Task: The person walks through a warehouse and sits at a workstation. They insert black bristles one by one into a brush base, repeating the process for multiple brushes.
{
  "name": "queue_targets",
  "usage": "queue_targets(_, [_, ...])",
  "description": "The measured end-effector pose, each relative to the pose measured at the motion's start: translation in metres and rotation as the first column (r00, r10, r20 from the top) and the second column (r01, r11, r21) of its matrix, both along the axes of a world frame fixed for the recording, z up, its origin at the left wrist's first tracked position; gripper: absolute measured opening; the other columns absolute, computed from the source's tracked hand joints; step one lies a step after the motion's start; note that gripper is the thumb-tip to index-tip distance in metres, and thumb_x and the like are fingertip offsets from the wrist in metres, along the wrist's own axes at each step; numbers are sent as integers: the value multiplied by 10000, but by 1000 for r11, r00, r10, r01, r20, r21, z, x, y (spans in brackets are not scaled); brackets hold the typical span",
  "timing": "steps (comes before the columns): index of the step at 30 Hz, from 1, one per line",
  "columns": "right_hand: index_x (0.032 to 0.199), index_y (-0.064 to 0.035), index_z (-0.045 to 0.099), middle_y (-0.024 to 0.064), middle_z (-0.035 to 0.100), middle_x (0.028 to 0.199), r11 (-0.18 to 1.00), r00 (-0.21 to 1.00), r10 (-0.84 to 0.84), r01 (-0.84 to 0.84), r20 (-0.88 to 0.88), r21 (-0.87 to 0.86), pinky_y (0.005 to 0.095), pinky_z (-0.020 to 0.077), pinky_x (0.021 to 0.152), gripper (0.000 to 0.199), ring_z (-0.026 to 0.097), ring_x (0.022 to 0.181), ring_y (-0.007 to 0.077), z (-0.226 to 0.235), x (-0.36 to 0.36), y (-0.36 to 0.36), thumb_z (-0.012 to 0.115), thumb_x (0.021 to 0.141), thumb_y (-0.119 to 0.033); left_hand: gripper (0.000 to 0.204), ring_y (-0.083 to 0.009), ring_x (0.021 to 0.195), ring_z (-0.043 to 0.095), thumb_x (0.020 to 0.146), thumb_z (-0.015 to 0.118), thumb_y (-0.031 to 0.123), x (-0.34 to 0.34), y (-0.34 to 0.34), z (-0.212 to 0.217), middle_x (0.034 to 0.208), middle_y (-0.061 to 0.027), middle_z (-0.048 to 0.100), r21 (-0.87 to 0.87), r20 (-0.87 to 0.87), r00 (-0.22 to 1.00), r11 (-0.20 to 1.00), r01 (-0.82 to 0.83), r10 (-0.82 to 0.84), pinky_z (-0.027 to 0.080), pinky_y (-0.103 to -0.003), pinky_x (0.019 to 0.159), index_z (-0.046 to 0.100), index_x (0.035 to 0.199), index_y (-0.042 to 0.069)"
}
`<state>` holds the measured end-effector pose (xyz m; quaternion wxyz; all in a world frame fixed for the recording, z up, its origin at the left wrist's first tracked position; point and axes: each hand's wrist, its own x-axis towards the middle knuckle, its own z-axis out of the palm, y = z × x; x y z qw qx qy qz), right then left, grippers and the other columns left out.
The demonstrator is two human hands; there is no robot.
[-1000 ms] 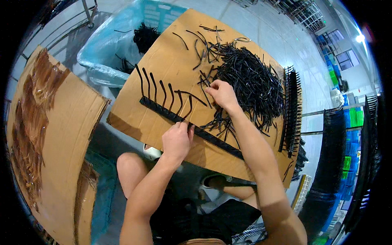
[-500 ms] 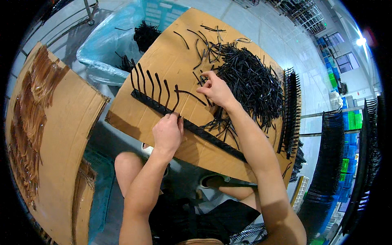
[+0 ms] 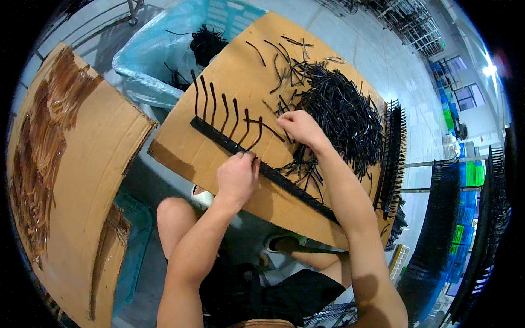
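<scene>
Strips (image 3: 226,112) apparently being set along black bar (image 3: 295,189); left hand (image 3: 238,176) pinching bar, right hand (image 3: 304,127) holding fingers bunched beside pile (image 3: 344,115), grip unclear; next likely needing another strip.

we seem to be in a factory workshop: we see a pile of black strips (image 3: 344,115) on a cardboard-topped counter (image 3: 178,134), a plastic-lined blue crate (image 3: 232,17), hanging rows of black pieces (image 3: 433,229), metal racks (image 3: 409,26) and a wide grey floor (image 3: 342,35)
</scene>
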<state>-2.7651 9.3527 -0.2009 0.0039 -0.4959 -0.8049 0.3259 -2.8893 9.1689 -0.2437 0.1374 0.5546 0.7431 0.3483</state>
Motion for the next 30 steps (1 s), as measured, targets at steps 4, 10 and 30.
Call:
queue_targets(4, [993,-15,646,198,661,976,972,957,199,-221,210,85,420,499,814,304,622,972,347,-19,-5,4,689,780,-228,168,-333,724,634,861,647,229,8,2,1,798,-133,649,27,17,1000,1000,13,-14,509,-417,630,670,896,66])
queue_targets(10, [938,29,621,218,662,925,983,952,170,-146,255,-113,400,510,760,330,646,877,341,-14,-17,-10,690,733,-220,153,-309,702,628,826,660,224,-5,4,-7,753,-106,630,107,-38,993,988,-111,116,505,-427,609,641,818,72])
queue_targets(30, [932,44,666,105,682,909,975,757,-222,158,-615,-157,274,503,750,228,643,824,159,-19,-11,-103,693,828,-157,91,-286,695,600,811,646,157,-2,5,-19,724,-91,587,243,-78,993,968,-63,84,478,-404,592,606,807,75])
